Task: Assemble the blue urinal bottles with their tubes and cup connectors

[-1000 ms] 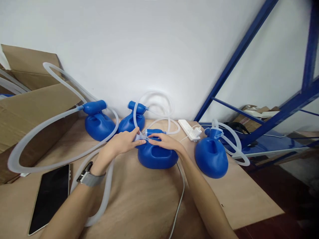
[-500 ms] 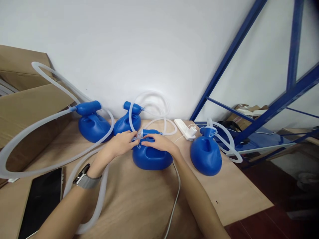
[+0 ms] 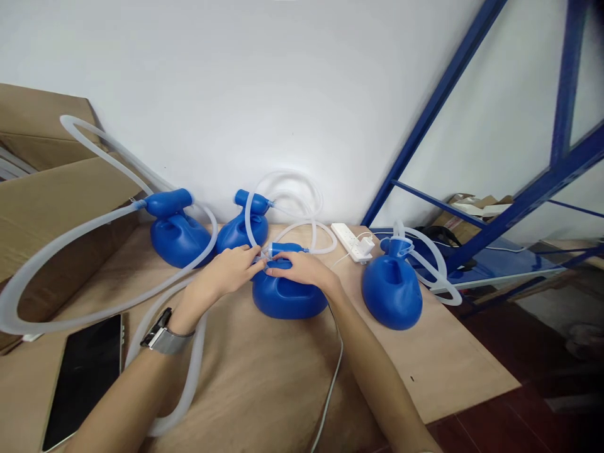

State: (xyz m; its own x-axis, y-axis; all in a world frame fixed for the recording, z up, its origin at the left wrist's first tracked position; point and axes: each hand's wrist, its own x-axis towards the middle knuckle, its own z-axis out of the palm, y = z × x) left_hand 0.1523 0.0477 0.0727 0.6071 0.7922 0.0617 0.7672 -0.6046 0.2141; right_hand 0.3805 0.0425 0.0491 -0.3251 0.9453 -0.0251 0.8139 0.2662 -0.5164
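The jug under the fingers is solid blue. So are 2 jugs beyond them to the left and 1 jug to their right. The tube nearer than the fingers is milky translucent white. The tabletop is pale tan with faint grain. Behind the fingers, the watch is silver-grey and the tablet is glossy black. Right of them, the power strip is white and the shelf frame is blue.
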